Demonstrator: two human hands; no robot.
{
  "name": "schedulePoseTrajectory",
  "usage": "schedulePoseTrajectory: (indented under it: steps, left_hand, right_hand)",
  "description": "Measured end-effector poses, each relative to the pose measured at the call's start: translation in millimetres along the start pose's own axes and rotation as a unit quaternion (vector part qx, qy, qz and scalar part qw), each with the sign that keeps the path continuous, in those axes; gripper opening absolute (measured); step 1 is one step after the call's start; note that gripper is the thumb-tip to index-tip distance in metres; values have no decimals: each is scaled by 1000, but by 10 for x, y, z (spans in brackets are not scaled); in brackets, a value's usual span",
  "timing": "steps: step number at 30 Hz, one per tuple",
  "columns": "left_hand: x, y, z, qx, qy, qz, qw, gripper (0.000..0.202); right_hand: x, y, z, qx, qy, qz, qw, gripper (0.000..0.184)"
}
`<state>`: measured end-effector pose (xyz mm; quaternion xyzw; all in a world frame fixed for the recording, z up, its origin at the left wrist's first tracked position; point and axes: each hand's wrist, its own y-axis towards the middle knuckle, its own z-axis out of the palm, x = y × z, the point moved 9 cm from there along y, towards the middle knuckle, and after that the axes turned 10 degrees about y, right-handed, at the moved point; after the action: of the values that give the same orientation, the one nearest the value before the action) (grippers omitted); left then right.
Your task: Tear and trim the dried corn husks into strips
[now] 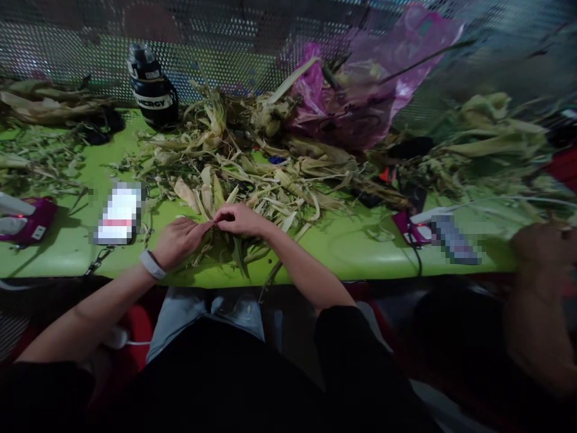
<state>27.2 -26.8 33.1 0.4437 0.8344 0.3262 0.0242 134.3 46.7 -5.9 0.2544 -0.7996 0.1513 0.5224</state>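
Observation:
My left hand (179, 240), with a pale band (152, 264) at its wrist, reaches in from the left over the green table. Its fingers are closed, and the tips meet those of my right hand (241, 220). That hand is curled in a pinch. Between the fingertips is a dry corn husk (211, 195), with pale strips fanning up behind the hands; the exact grip is partly hidden. Darker green strips (238, 254) hang below my fingers. Just beyond lies a heap of torn husks (283, 186).
Behind the heap stand a dark bottle (155, 90) and a pink plastic bag (356, 96). A phone (119, 211) lies left, another phone (455, 239) right, near purple boxes (38, 219). A co-worker's arm (538, 300) rests at the far right. The green table's front edge (315, 273) is close to my lap.

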Motion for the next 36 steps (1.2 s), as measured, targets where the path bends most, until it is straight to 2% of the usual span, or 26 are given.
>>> schedulePoseTrajectory:
  steps: [4, 9, 14, 21, 29, 36]
  left_hand:
    - [5, 3, 17, 15, -3, -7, 1000, 26]
    - [83, -43, 160, 96, -52, -54, 992, 27]
    - [81, -56, 210, 143, -50, -55, 987, 29]
    - [104, -77, 215, 144, -55, -66, 986, 24]
    - [108, -57, 288, 189, -31, -66, 979, 15]
    - [128, -63, 250, 145, -68, -84, 983, 15]
  right_hand:
    - [1, 14, 17, -3, -14, 1, 1000, 15]
    - [23, 18, 39, -1, -34, -7, 999, 13]
    - [38, 14, 59, 3, -47, -19, 999, 12]
    - [51, 17, 81, 13, -67, -23, 997, 11]
    - [49, 9, 84, 13, -73, -31, 997, 9]
    - [40, -2, 79, 10, -44, -20, 999, 10]
